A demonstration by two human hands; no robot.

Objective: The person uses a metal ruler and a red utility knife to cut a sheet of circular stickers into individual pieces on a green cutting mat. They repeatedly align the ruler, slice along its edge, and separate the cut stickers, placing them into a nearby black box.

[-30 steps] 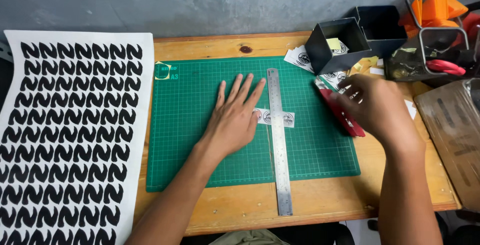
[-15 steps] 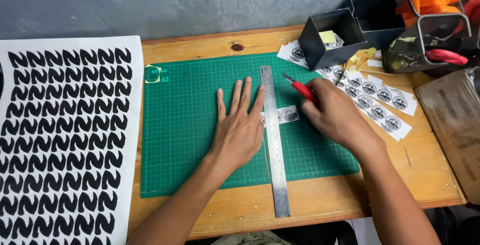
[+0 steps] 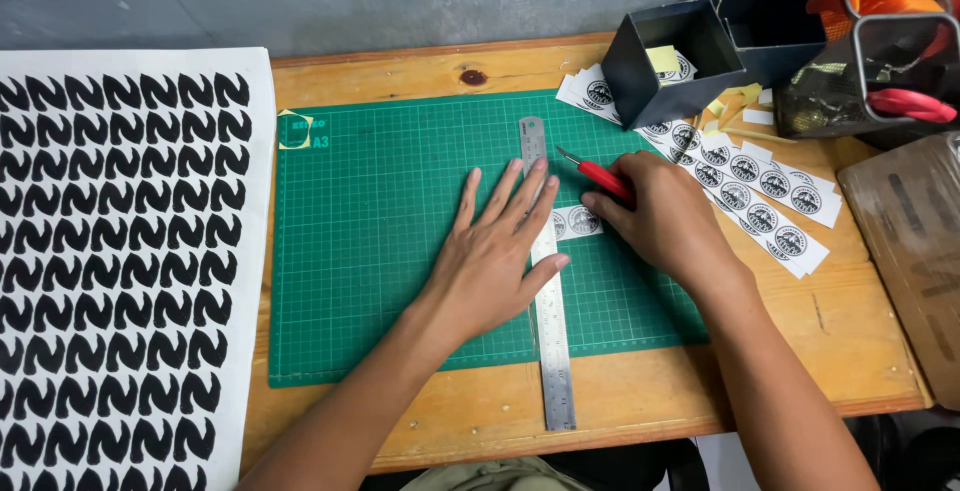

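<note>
My left hand (image 3: pixel 495 251) lies flat with fingers spread, pressing a steel ruler (image 3: pixel 553 351) onto a green cutting mat (image 3: pixel 370 241). My right hand (image 3: pixel 665 216) grips a red craft knife (image 3: pixel 598 175), its blade tip pointing up-left just right of the ruler's upper part. A small white strip of round black-and-white stickers (image 3: pixel 577 221) sticks out from under the ruler, between both hands.
Longer strips of round stickers (image 3: pixel 760 201) lie right of the mat. Two dark open boxes (image 3: pixel 665 61) stand at the back right, beside a wire basket (image 3: pixel 880 71) with red and orange tools. A large sheet of black shapes (image 3: pixel 120 251) covers the left. A brown board (image 3: pixel 910 241) sits far right.
My right hand picked up the red knife at the right side and brought it left to the ruler's edge. The left hand stayed on the ruler. The view has shifted.
</note>
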